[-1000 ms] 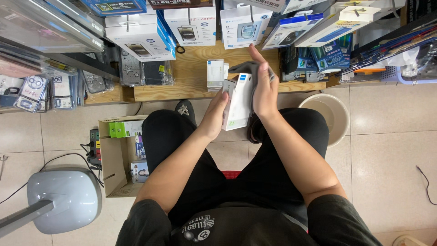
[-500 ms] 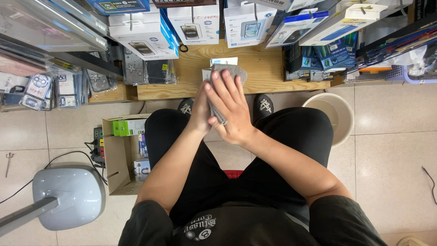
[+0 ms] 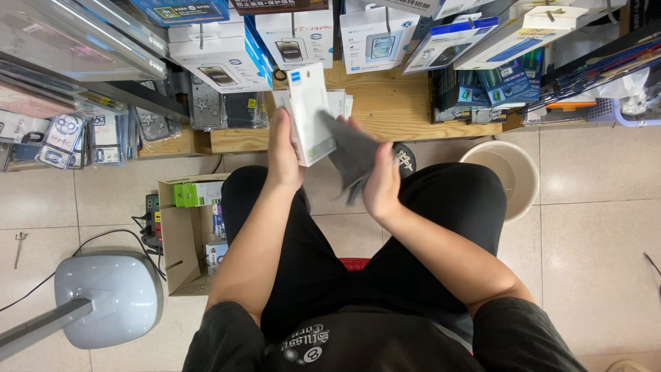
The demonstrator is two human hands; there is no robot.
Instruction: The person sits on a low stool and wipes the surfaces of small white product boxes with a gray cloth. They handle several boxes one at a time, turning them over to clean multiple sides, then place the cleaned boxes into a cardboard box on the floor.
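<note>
The head view is looking straight down at a seated person in black trousers and a dark shirt. The left hand point(image 3: 284, 153) is gripping a flat white package point(image 3: 311, 116), thumb and fingers closing on its lower left edge, so that the package is standing nearly upright above the knees, just in front of the low wooden shelf point(image 3: 399, 110). The right hand point(image 3: 381, 180) is pinching a thin dark grey sheet point(image 3: 351, 155), blurred in the picture, whose upper corner is meeting the package's lower right edge; how the fingers are lying behind the sheet cannot be told. A small stack of white boxes point(image 3: 339, 102) is lying on the shelf just behind the package. A beige plastic bucket point(image 3: 521, 180) is standing on the tiled floor beside the right knee. An open cardboard box point(image 3: 180, 234) with small cartons inside is sitting by the left leg, and a grey lamp base point(image 3: 107, 297) is resting further left on the floor.
</note>
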